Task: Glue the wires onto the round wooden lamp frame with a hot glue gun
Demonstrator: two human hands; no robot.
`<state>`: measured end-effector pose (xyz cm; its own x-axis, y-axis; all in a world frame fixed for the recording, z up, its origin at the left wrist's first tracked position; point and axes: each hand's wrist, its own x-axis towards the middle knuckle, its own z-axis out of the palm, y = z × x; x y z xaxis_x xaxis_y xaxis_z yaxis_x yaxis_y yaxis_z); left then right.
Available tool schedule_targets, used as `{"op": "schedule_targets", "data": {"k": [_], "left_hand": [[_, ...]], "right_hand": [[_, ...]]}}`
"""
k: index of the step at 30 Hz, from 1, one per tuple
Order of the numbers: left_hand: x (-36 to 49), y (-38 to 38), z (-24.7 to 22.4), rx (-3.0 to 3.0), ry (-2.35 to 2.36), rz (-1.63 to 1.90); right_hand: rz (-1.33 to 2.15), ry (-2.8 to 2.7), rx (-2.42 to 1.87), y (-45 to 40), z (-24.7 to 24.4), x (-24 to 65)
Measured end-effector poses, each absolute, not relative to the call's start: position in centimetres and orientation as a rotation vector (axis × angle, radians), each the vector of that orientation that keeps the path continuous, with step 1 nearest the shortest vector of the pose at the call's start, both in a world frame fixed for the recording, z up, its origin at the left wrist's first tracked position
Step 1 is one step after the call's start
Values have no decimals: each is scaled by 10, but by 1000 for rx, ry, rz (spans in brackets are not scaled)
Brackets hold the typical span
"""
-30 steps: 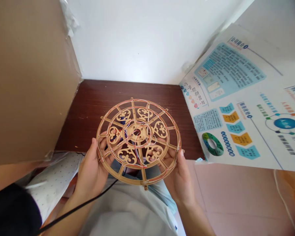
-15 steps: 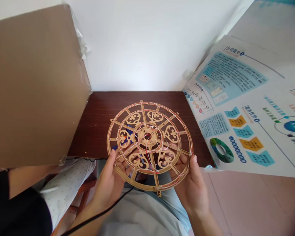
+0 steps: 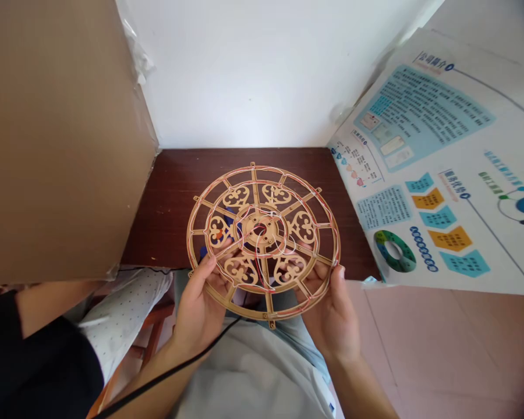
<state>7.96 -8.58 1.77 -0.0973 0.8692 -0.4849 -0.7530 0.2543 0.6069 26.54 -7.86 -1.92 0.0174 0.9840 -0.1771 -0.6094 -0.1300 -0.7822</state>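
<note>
While both hands clamp its near edge, round frame between them, thumbs on top, fingers underneath.

White board with headings “公司简介”, “服务优势”, smaller print blurred

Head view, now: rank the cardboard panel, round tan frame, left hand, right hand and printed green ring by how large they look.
1. Cardboard panel, though cut off by the picture's edge
2. Round tan frame
3. Left hand and right hand, too alike to rank
4. Green ring
</note>
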Motion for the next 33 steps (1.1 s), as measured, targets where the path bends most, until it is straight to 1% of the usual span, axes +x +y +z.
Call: {"op": "schedule_targets", "data": {"k": [9,16,26,33], "left_hand": [[81,-94,15,282,934,1320],[79,-95,18,345,1006,1308],[72,-92,14,315,982,1298],[62,-88,19,386,898,1178]], "right_hand": [[1508,-539,-856,-76,-22,260],[1507,-558,-886,-73,-21,263],[1508,-674,-915,-60,-19,277],[1529,-708,-927,-36,-11,286]]}}
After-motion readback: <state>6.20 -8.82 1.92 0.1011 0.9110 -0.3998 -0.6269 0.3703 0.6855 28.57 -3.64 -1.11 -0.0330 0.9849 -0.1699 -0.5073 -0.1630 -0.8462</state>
